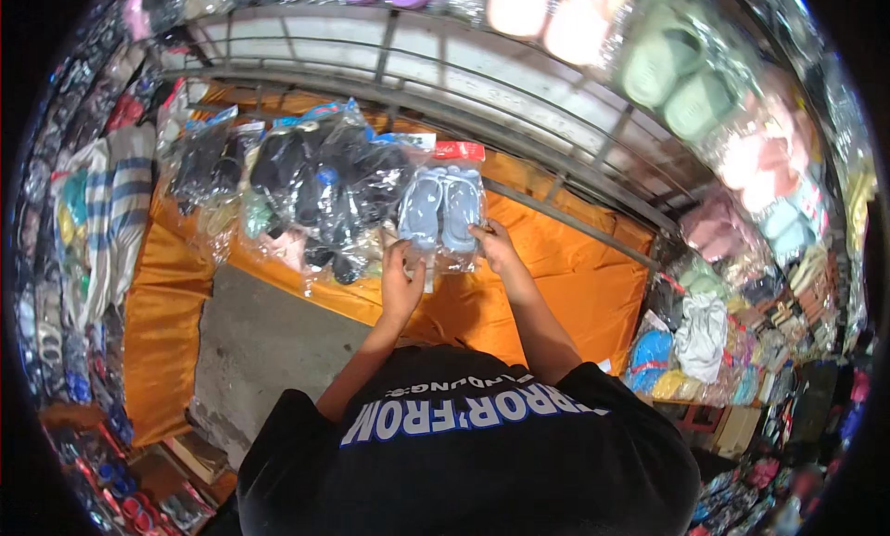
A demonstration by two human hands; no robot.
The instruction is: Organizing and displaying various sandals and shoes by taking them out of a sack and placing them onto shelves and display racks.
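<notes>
A pair of light blue-grey sandals (441, 205) lies in a clear plastic bag with a red header, in front of me. My left hand (403, 279) is at the bag's lower left corner, fingers up against the plastic. At the bag's right edge, my right hand (495, 245) pinches the plastic between thumb and fingers beside one sandal. Just left of this bag, touching it, are several bagged dark sandals (327, 174), with a bagged pale pink pair (286, 249) partly covered below them.
Orange cloth (556, 279) covers the surface under the bags. A metal rail (570, 219) runs behind it. Bagged green sandals (664, 77) hang at upper right. Striped cloth (131, 195) hangs at left. A white crumpled bag (701, 338) lies on piled footwear at right. Grey concrete floor (271, 348) shows at lower left.
</notes>
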